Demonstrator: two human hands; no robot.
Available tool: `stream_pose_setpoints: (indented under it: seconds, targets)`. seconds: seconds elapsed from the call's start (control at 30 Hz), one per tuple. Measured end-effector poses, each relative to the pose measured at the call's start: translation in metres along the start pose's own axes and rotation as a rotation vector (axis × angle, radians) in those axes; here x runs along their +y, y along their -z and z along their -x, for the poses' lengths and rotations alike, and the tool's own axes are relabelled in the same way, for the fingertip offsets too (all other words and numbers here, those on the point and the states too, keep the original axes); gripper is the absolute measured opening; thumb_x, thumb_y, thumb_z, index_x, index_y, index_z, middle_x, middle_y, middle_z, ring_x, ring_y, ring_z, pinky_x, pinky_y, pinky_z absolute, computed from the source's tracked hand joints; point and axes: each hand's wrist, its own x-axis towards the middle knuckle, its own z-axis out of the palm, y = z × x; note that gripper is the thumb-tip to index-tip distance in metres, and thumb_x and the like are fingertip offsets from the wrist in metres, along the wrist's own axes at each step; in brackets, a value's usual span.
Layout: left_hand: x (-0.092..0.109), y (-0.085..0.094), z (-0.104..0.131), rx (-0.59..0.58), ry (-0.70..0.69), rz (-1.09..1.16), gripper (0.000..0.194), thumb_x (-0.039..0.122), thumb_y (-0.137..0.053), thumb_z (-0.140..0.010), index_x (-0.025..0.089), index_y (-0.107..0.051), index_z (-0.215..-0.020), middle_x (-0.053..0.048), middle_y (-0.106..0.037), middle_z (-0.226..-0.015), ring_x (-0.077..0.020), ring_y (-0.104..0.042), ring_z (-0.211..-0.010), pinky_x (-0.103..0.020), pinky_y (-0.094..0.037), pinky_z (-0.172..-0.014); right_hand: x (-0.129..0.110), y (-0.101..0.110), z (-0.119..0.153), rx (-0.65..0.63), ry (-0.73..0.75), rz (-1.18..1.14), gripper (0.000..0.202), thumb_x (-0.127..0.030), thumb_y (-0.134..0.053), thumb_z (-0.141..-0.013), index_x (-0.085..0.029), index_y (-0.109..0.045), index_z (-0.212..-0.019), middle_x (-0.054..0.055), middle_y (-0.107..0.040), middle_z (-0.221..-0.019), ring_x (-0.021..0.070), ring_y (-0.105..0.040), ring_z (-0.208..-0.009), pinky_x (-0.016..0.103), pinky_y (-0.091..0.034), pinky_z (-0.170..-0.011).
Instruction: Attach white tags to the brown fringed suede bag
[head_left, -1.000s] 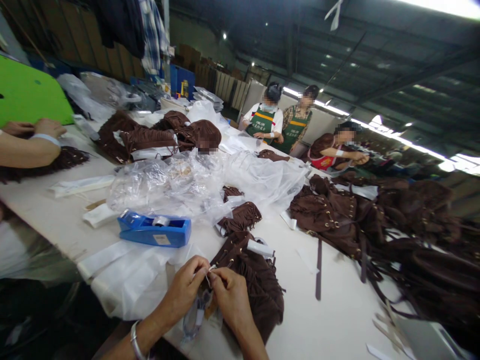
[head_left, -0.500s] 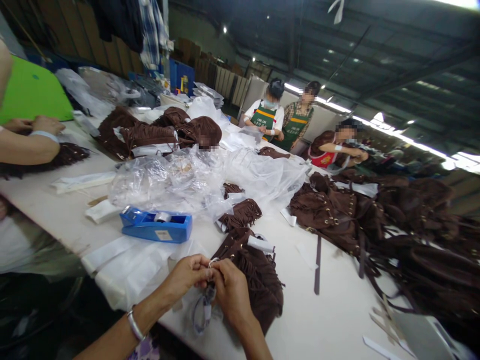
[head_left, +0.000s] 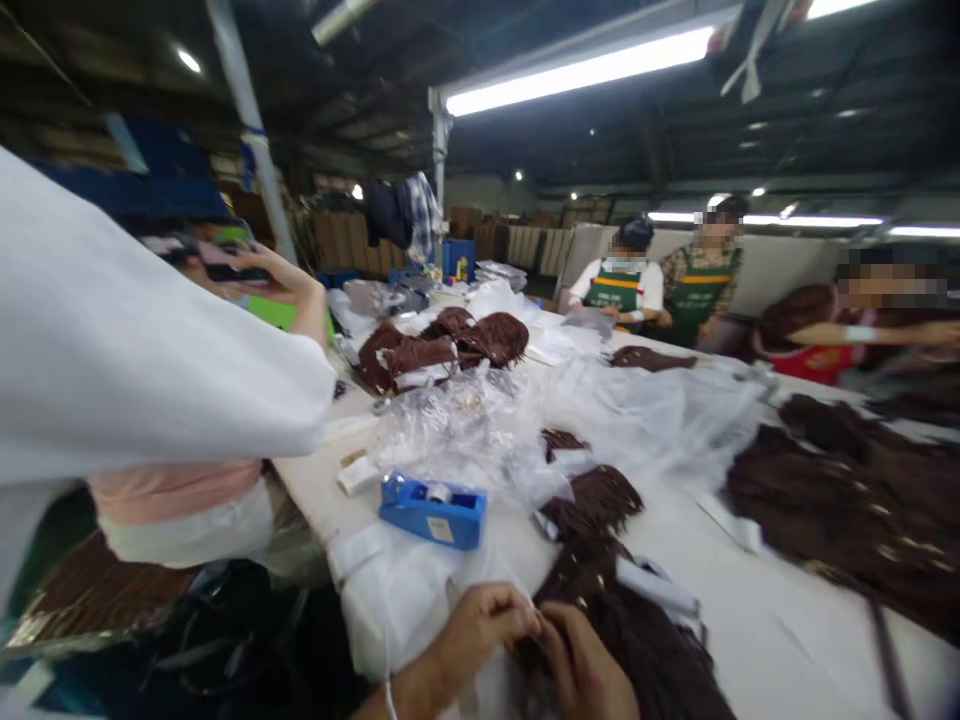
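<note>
Low in the view, my left hand (head_left: 480,635) and my right hand (head_left: 589,665) meet fingertip to fingertip, both closed in a pinch. A small pale bit shows between them, too blurred to name. Just right of and behind my hands lies a dark brown fringed bag (head_left: 637,630) with a white wrapped piece (head_left: 660,588) on it. Beyond it is a smaller brown fringed piece (head_left: 600,500). A blue tape dispenser (head_left: 433,510) stands on the white table (head_left: 757,640), ahead and left of my hands.
Clear plastic bags (head_left: 442,420) and sheeting (head_left: 645,410) cover the middle of the table. Brown bags (head_left: 847,510) are heaped at the right. A large white cloth shape (head_left: 150,350) fills the near left, before a person in pink (head_left: 180,510). Several people stand across the table.
The view has swung left and up, so the table things sit further right and lower. The white shape has come in at left. My hands remain together.
</note>
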Motion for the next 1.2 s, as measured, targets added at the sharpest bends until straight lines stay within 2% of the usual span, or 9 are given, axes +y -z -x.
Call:
stream_pose_setpoints:
  seconds: [0.13, 0.27, 0.37, 0.53, 0.73, 0.9, 1.03, 1.13, 1.2]
  targets:
    - [0.011, 0.01, 0.005, -0.044, 0.042, 0.212, 0.022, 0.038, -0.07, -0.08, 0.016, -0.07, -0.077, -0.003, -0.066, -0.081, -0.0135, -0.055, -0.077, -0.024, -0.042, -0.073, -0.022, 0.019, 0.033, 0.076, -0.101, 0.251, 0.025, -0.034, -0.041, -0.099, -0.021, -0.06, -0.109, 0.008, -0.07, -0.105, 0.0198, -0.069, -0.093, 0.03, -0.052, -0.081]
    - [-0.003, 0.012, 0.002, -0.098, 0.133, 0.365, 0.017, 0.032, -0.07, -0.084, 0.016, -0.069, -0.087, -0.001, -0.061, -0.08, -0.0112, -0.055, -0.076, -0.022, -0.045, -0.073, -0.023, 0.01, 0.061, -0.038, -0.202, 0.454, 0.025, -0.023, -0.052, -0.094, -0.019, -0.06, -0.117, 0.009, -0.067, -0.105, 0.0235, -0.068, -0.095, 0.033, -0.054, -0.08]
    - [-0.005, 0.014, 0.004, -0.092, 0.177, 0.417, 0.02, 0.028, -0.074, -0.082, 0.013, -0.07, -0.094, -0.002, -0.061, -0.082, -0.0104, -0.055, -0.075, -0.021, -0.046, -0.07, -0.02, 0.002, 0.069, 0.003, -0.21, 0.505, 0.035, -0.024, -0.055, -0.093, -0.018, -0.057, -0.127, 0.011, -0.066, -0.108, 0.0255, -0.067, -0.099, 0.035, -0.055, -0.083]
    - [-0.003, 0.02, 0.004, -0.074, 0.188, 0.42, 0.033, 0.031, -0.076, -0.081, 0.013, -0.07, -0.109, -0.001, -0.06, -0.079, -0.009, -0.054, -0.072, -0.02, -0.046, -0.067, -0.01, 0.003, 0.069, 0.04, -0.273, 0.406, 0.035, -0.013, -0.039, -0.096, -0.019, -0.062, -0.121, 0.01, -0.07, -0.107, 0.0197, -0.072, -0.092, 0.027, -0.054, -0.079]
    - [-0.013, 0.016, 0.003, -0.119, 0.163, 0.332, 0.039, 0.034, -0.071, -0.086, 0.015, -0.065, -0.12, -0.001, -0.062, -0.08, -0.0108, -0.054, -0.074, -0.022, -0.045, -0.068, -0.015, -0.006, 0.064, 0.061, -0.363, 0.515, 0.023, -0.009, -0.06, -0.078, -0.02, -0.063, -0.098, 0.006, -0.072, -0.092, 0.0243, -0.072, -0.084, 0.029, -0.051, -0.07]
    - [-0.022, 0.008, 0.002, -0.148, 0.132, 0.173, 0.039, 0.037, -0.069, -0.086, 0.014, -0.065, -0.118, -0.003, -0.067, -0.08, -0.0133, -0.057, -0.074, -0.024, -0.043, -0.067, -0.025, -0.026, 0.054, 0.113, -0.395, 0.513, 0.011, -0.016, -0.059, -0.082, -0.021, -0.06, -0.091, 0.007, -0.071, -0.088, 0.0246, -0.071, -0.084, 0.031, -0.05, -0.071]
    - [-0.022, 0.008, 0.0, -0.11, 0.117, 0.181, 0.038, 0.036, -0.073, -0.081, 0.014, -0.068, -0.112, -0.003, -0.067, -0.078, -0.0152, -0.06, -0.076, -0.025, -0.043, -0.069, -0.022, -0.04, 0.048, 0.159, -0.388, 0.599, 0.016, -0.01, -0.055, -0.08, -0.02, -0.062, -0.09, 0.008, -0.071, -0.09, 0.0271, -0.07, -0.087, 0.036, -0.052, -0.074]
    - [-0.016, 0.008, 0.001, -0.068, 0.119, 0.247, 0.037, 0.036, -0.076, -0.076, 0.015, -0.07, -0.107, -0.002, -0.066, -0.076, -0.0156, -0.061, -0.074, -0.024, -0.043, -0.066, -0.031, -0.039, 0.051, 0.21, -0.321, 0.504, 0.014, -0.012, -0.055, -0.082, -0.024, -0.062, -0.081, 0.003, -0.07, -0.082, 0.0214, -0.069, -0.081, 0.031, -0.054, -0.071]
    - [-0.016, 0.007, 0.001, -0.052, 0.112, 0.323, 0.038, 0.037, -0.08, -0.071, 0.015, -0.072, -0.101, -0.003, -0.065, -0.071, -0.0155, -0.061, -0.069, -0.023, -0.04, -0.059, -0.044, -0.031, 0.054, 0.284, -0.309, 0.398, 0.011, -0.024, -0.057, -0.089, -0.027, -0.063, -0.081, 0.0, -0.068, -0.076, 0.0174, -0.067, -0.073, 0.028, -0.055, -0.065]
